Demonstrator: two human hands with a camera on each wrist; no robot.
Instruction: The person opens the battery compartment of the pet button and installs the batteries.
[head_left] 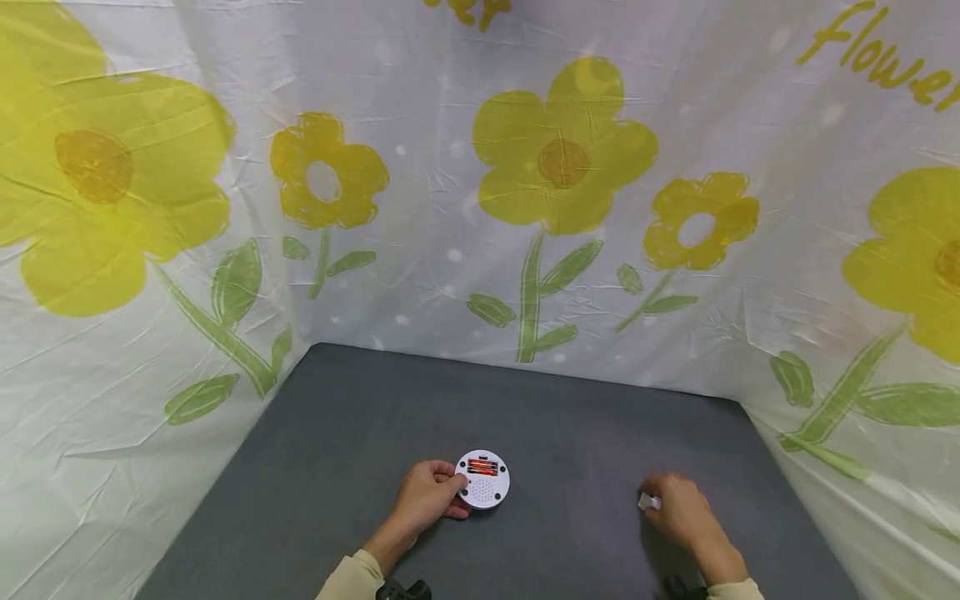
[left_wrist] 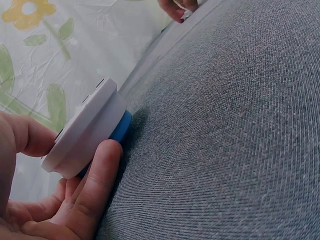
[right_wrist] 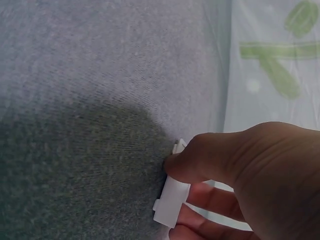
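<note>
My left hand (head_left: 426, 500) grips the near-left edge of a round white battery-powered device (head_left: 483, 493). Its underside faces up, showing small dark feet, a patch of small holes and an uncovered battery bay with red batteries (head_left: 482, 467) in it. Seen from the left wrist, the device (left_wrist: 85, 130) is tilted, with a blue part (left_wrist: 121, 127) beneath, close over the cloth; thumb above, fingers below. Well off to the right, my right hand (head_left: 678, 510) pinches a small white battery cover (right_wrist: 172, 200) between thumb and fingers, right at the table surface. It has a small tab along one edge.
A dark grey cloth-covered table (head_left: 570, 433) lies under both hands. White curtains (head_left: 420, 275) printed with yellow flowers and green leaves stand around its back and both sides.
</note>
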